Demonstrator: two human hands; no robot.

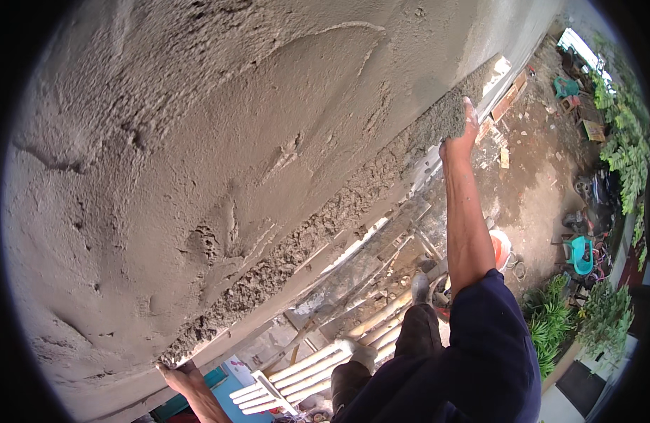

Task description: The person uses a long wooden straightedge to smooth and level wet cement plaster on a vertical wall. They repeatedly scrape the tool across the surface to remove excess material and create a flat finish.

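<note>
A long straightedge [498, 73] lies slantwise against a wall of wet grey plaster [254, 134], from lower left to upper right. A thick ridge of loose mortar [304, 243] is heaped along it and covers most of its face. Near the upper right end, my right hand [462, 134] is closed round the straightedge, thumb up against the mortar. My left hand [184, 379] grips the lower left end; its fingers are partly hidden behind the mortar. The plaster shows smooth sweeps, rough patches and several gouges.
My feet stand on a platform of pale poles [318, 374], with the ground well below. Down there are an orange-and-white bucket [500, 248], a turquoise plastic chair [580, 254], loose bricks [507, 102], rubble and green plants [548, 321]. A blue panel [246, 395] stands at lower left.
</note>
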